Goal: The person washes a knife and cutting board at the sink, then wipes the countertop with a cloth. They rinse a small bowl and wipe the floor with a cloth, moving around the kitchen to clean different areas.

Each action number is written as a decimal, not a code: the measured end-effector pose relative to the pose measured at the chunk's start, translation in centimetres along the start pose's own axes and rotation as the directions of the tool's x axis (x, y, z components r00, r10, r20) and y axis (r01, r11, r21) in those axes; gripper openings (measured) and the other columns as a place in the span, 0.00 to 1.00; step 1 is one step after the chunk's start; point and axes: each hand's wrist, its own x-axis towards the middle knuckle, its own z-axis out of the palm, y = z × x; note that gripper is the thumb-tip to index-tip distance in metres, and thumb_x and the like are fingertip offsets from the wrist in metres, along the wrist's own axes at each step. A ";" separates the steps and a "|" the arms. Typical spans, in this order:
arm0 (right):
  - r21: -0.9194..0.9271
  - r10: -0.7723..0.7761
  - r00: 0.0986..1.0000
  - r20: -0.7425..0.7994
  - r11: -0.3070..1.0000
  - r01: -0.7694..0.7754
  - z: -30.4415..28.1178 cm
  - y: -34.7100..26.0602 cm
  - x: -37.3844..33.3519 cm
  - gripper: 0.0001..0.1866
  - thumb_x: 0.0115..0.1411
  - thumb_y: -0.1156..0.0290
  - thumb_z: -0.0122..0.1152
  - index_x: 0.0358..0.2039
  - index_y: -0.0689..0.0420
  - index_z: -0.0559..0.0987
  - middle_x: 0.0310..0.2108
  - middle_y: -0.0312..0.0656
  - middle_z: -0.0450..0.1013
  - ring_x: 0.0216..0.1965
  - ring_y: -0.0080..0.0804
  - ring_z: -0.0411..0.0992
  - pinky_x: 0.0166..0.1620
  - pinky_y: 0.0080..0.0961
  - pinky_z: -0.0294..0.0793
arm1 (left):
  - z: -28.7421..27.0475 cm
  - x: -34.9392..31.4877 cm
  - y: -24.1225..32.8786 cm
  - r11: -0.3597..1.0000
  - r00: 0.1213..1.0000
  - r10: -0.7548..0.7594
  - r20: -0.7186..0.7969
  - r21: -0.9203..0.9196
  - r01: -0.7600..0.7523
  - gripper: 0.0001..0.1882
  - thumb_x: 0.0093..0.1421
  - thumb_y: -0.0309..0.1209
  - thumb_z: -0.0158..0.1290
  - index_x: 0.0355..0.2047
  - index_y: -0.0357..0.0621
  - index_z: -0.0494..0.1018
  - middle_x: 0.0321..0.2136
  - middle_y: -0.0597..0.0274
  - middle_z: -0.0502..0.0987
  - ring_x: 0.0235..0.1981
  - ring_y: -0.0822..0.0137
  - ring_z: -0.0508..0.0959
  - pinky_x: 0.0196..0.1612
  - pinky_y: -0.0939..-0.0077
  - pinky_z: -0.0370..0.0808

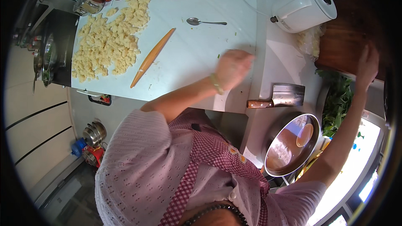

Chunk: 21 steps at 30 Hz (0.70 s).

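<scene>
My left hand (234,69), with a pale bracelet on its wrist, hovers over the right part of the white worktop (201,62). Motion blurs its fingers, and nothing shows in them. At the far right, my right hand (368,68) grips the near edge of a dark brown wooden cutting board (347,33); shadow partly hides the fingers. Between my hands, a cleaver (289,95) with a wooden handle lies on the counter. Left of my left hand are a tapered wooden rolling pin (153,57) and a metal spoon (205,21).
Pale crumbly dough-like pieces (111,42) cover the worktop's left side. A white kettle-like appliance (303,6) stands beside a plastic bag (309,42). Nearer are a metal basin (289,146) holding liquid and a floating bowl, and leafy greens (337,104). Jars (89,4) stand far left.
</scene>
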 end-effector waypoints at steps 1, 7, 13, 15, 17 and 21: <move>0.299 0.033 0.999 0.008 0.954 -0.034 -0.7 -2.7 -1.7 0.17 0.66 0.60 0.52 0.53 0.48 0.76 0.49 0.39 0.75 0.47 0.34 0.75 0.50 0.30 0.75 | -2.1 -1.0 -1.8 0.994 0.994 -0.109 -0.010 0.026 0.109 0.10 0.55 0.27 0.55 0.39 0.45 0.76 0.34 0.55 0.80 0.35 0.53 0.79 0.40 0.59 0.74; 0.848 -0.357 0.808 0.468 0.440 -0.297 2.1 -28.7 -13.9 0.14 0.55 0.77 0.60 0.44 0.52 0.78 0.41 0.42 0.76 0.34 0.39 0.77 0.39 0.33 0.77 | -12.6 -9.0 -13.6 0.662 0.876 -0.410 -0.255 0.577 0.478 0.15 0.55 0.29 0.57 0.43 0.42 0.75 0.36 0.55 0.79 0.36 0.54 0.78 0.40 0.61 0.75; 0.751 -0.344 0.903 0.258 0.659 0.037 12.8 -42.5 -17.2 0.16 0.53 0.78 0.56 0.43 0.53 0.78 0.44 0.40 0.73 0.50 0.40 0.70 0.50 0.34 0.73 | -17.4 -10.9 -15.9 0.364 0.802 -0.579 -0.150 0.832 0.419 0.11 0.54 0.33 0.57 0.37 0.42 0.74 0.33 0.54 0.77 0.37 0.53 0.75 0.43 0.58 0.71; 0.638 -0.302 0.911 0.280 0.768 0.059 15.0 -43.8 -17.2 0.16 0.51 0.78 0.58 0.42 0.53 0.78 0.44 0.40 0.72 0.52 0.40 0.68 0.51 0.34 0.72 | -17.4 -10.5 -15.1 0.360 0.759 -0.633 -0.151 0.811 0.461 0.10 0.53 0.33 0.57 0.34 0.43 0.74 0.32 0.54 0.77 0.38 0.53 0.74 0.43 0.58 0.70; 0.580 -0.359 0.833 0.420 0.812 0.057 15.4 -44.5 -16.5 0.14 0.50 0.77 0.58 0.40 0.53 0.77 0.43 0.41 0.72 0.51 0.40 0.68 0.50 0.34 0.72 | -17.8 -11.4 -15.5 0.364 0.758 -0.635 -0.145 0.810 0.460 0.11 0.52 0.34 0.60 0.32 0.42 0.74 0.31 0.55 0.76 0.38 0.54 0.74 0.43 0.59 0.70; 0.512 -0.412 0.756 0.509 0.850 0.119 15.5 -44.7 -15.8 0.09 0.51 0.76 0.56 0.35 0.55 0.75 0.41 0.42 0.71 0.49 0.39 0.69 0.49 0.34 0.73 | -18.0 -12.0 -16.6 0.426 0.765 -0.638 -0.093 0.784 0.451 0.13 0.51 0.35 0.62 0.32 0.42 0.73 0.32 0.56 0.75 0.37 0.54 0.74 0.44 0.59 0.69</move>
